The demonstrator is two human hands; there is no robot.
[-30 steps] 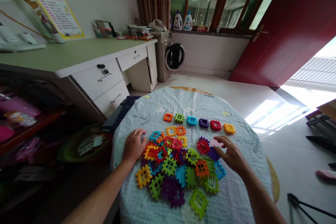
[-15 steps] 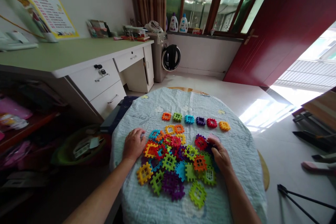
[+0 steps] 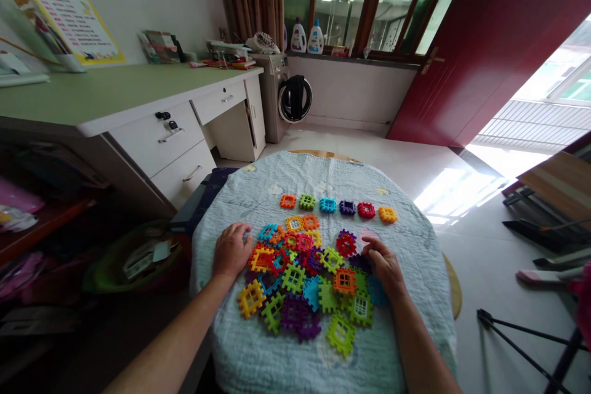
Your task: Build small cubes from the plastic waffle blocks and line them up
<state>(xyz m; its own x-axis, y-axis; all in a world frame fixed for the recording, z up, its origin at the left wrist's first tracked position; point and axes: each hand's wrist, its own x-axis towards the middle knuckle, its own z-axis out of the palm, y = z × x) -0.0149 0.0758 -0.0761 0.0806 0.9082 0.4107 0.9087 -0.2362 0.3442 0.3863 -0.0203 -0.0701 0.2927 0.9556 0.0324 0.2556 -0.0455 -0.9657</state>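
Observation:
A heap of colourful plastic lattice building tiles (image 3: 292,278) lies on the cloth-covered round table (image 3: 249,369). My left hand (image 3: 232,249) rests on the cloth at the heap's left edge, fingers loosely spread and near an orange tile (image 3: 261,257); nothing shows in it. At the heap's right edge is my right hand (image 3: 384,265), its thumb and forefinger apart beside a dark purple tile (image 3: 360,263). Whether the fingertips touch that tile is hard to see. A red tile (image 3: 346,246) lies just left of it. Behind the heap, several small block-like pieces, among them a blue one (image 3: 328,205), form a spaced row.
A green-topped desk (image 3: 152,83) with white drawers stands at the left. Beyond it is a washing machine (image 3: 272,98) with its door open. A red door (image 3: 480,43) stands at the right. Black tripod-like legs (image 3: 521,335) stand on the floor at the lower right.
The view has shifted slightly, moving everything a little left and up. My right hand's fingers have loosened, and the purple tile beside them shows more fully. My left hand stays in place.

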